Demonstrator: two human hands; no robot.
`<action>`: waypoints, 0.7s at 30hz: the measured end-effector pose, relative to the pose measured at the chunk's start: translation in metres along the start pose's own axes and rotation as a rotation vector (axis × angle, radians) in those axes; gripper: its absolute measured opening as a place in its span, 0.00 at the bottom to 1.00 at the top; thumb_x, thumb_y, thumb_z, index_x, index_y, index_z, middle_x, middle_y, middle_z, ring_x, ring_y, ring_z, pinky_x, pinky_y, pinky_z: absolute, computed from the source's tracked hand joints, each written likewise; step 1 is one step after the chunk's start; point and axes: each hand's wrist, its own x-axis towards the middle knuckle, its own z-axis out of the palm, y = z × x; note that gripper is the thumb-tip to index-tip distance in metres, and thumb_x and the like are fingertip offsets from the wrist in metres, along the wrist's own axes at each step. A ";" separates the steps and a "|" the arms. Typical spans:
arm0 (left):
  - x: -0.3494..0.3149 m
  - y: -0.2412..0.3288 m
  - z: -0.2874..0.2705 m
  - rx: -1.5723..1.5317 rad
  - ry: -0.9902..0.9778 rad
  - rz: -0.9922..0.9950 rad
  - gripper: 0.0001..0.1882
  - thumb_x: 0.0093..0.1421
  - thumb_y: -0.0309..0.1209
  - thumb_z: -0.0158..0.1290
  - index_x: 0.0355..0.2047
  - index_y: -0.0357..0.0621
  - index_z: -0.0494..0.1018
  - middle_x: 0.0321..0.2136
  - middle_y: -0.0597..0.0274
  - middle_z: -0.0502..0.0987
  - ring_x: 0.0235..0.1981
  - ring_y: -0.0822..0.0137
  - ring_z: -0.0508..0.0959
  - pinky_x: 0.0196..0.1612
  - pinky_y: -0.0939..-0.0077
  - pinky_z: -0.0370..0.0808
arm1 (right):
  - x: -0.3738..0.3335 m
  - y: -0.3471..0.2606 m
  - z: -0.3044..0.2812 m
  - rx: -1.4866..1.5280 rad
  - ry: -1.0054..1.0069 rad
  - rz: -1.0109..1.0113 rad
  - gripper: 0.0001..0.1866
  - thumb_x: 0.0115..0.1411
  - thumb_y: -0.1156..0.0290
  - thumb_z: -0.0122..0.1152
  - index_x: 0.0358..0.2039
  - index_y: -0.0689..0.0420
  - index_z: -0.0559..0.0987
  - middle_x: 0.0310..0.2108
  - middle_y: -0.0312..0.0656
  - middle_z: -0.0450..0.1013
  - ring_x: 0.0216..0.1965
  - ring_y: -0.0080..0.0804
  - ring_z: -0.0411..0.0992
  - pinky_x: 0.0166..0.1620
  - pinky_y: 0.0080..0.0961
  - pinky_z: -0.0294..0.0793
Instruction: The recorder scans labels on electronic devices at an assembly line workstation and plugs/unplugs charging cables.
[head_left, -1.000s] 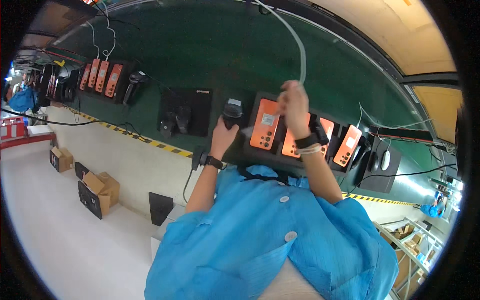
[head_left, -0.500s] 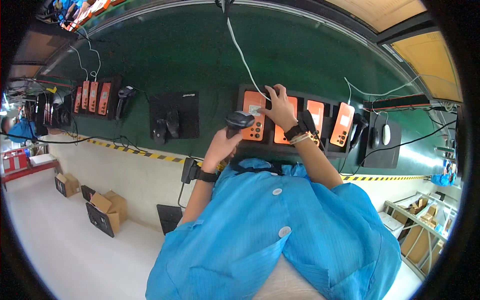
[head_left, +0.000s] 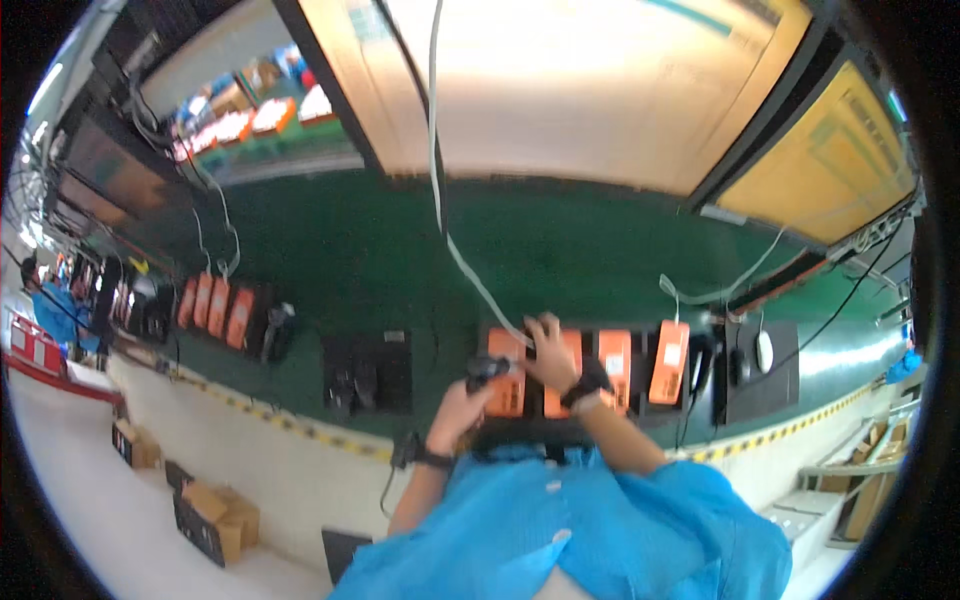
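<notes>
My left hand (head_left: 458,416) grips a black handheld barcode scanner (head_left: 488,369), its head over the edge of the leftmost orange phone (head_left: 508,396). At the upper end of that phone, my right hand (head_left: 553,360) has its thumb and fingers around the end of a white cable (head_left: 470,272). Blur hides the exact tip of the cable. Several orange phones lie side by side in a black tray (head_left: 640,370), each with a white label or camera lenses showing. My right wrist and palm partly cover the second phone (head_left: 562,402).
Left of the tray is a black mat (head_left: 367,350) with dark devices on it. Farther left, another tray holds orange phones (head_left: 218,308). A white mouse (head_left: 764,352) and a black mouse (head_left: 740,366) rest on the right. Large tan panels (head_left: 560,90) stand beyond the green bench (head_left: 590,235).
The view has tilted up, so the bench and hands sit lower and the far panels show. Both hands keep about the same place relative to the leftmost phone.
</notes>
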 end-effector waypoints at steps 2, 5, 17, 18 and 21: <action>0.017 -0.010 -0.005 0.169 0.263 0.025 0.25 0.59 0.45 0.58 0.40 0.31 0.73 0.27 0.41 0.81 0.29 0.48 0.83 0.32 0.60 0.77 | -0.008 0.001 -0.001 0.127 0.085 -0.049 0.45 0.48 0.63 0.75 0.64 0.57 0.62 0.64 0.54 0.56 0.61 0.61 0.62 0.56 0.47 0.74; 0.051 -0.039 -0.015 0.211 0.534 0.127 0.29 0.59 0.46 0.58 0.47 0.30 0.70 0.35 0.32 0.80 0.39 0.35 0.80 0.41 0.51 0.76 | -0.032 0.011 -0.002 0.124 0.197 -0.078 0.35 0.51 0.69 0.70 0.58 0.62 0.67 0.57 0.54 0.62 0.56 0.60 0.64 0.56 0.48 0.70; 0.058 -0.063 0.010 0.631 0.798 0.623 0.26 0.56 0.29 0.56 0.54 0.33 0.64 0.52 0.37 0.67 0.57 0.39 0.65 0.62 0.48 0.59 | -0.107 0.018 -0.057 0.146 -0.151 0.436 0.20 0.71 0.54 0.46 0.38 0.59 0.77 0.25 0.54 0.77 0.27 0.52 0.78 0.30 0.45 0.76; 0.052 -0.061 0.017 0.624 0.710 0.609 0.26 0.57 0.30 0.56 0.54 0.34 0.64 0.53 0.38 0.66 0.58 0.41 0.64 0.62 0.49 0.60 | -0.098 0.014 -0.056 0.517 -0.163 0.519 0.20 0.71 0.55 0.46 0.39 0.60 0.77 0.26 0.56 0.77 0.29 0.55 0.78 0.32 0.47 0.75; 0.036 -0.061 0.035 0.537 0.550 0.593 0.27 0.59 0.31 0.55 0.56 0.32 0.63 0.54 0.38 0.65 0.58 0.41 0.63 0.62 0.49 0.59 | -0.071 -0.005 -0.029 0.408 -0.065 0.337 0.16 0.68 0.61 0.50 0.43 0.63 0.76 0.27 0.57 0.76 0.33 0.57 0.77 0.36 0.49 0.75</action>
